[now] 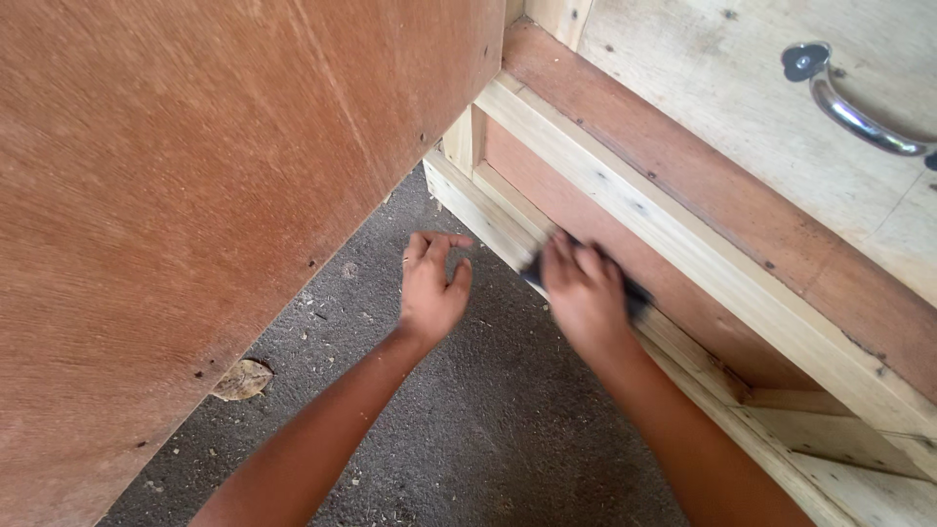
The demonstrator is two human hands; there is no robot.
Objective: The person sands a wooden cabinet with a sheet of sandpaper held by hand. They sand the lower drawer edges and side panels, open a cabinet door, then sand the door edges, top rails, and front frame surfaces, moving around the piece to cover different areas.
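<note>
Sanding pad: one dark, flat pad (632, 293) lies pressed under the right hand (584, 293) against a pale rail; only its dark edges show beside the fingers, so its exact kind cannot be told.
Right hand: flattened, fingers bent over the pad, holding it down on the wood.
Left hand: one left hand (431, 288), loose and holding nothing, fingers slightly curled, hovering over or lightly on the floor just beside the right hand.
Pale rails: two long light-wood rails (605, 185) run diagonally past the right hand, with a reddish-brown panel (625, 234) set between them.
Plywood panel: one large reddish-brown sheet (195, 195) stands on the far side of the left hand, filling that side of the head view.
Handle: one curved chrome handle (849, 107) sits on a pale board (712, 78), well beyond the right hand.
Leaf: one dry leaf (242, 379) lies near the left forearm, at the plywood's foot.
Floor: grey, rough concrete (488, 420) dusted with wood shavings, beneath both arms.
</note>
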